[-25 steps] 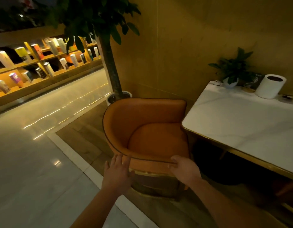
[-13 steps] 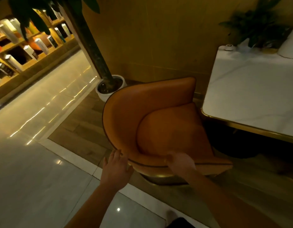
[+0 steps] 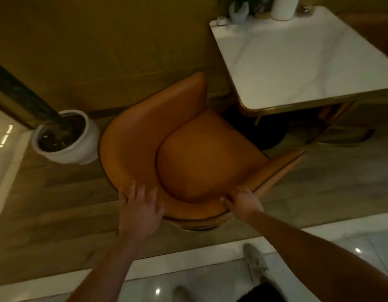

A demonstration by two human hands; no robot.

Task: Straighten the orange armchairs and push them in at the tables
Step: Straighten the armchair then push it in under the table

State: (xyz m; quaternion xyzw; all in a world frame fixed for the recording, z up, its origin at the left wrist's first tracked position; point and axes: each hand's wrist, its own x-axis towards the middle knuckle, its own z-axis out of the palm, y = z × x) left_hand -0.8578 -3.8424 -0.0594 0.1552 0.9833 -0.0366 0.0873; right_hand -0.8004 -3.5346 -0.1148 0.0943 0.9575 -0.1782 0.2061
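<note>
An orange armchair [image 3: 201, 153] with a curved back stands on the wooden floor, its open front turned toward the white marble table [image 3: 297, 62] at the upper right. One front corner of the seat reaches near the table's gold-edged corner. My left hand [image 3: 140, 205] rests flat with spread fingers on the near left curve of the backrest. My right hand [image 3: 243, 201] grips the backrest's top edge on the near right, fingers curled over it.
A white plant pot [image 3: 66, 138] with a thick trunk stands just left of the chair. A yellow wall runs behind. A small potted plant [image 3: 238, 9] and a white cylinder [image 3: 284, 7] sit at the table's far edge. My shoe [image 3: 254, 262] is on the pale tiles.
The chair has turned so its open front faces the table more. My view has tilted down and come closer over the chair. Both hands stay on the backrest.
</note>
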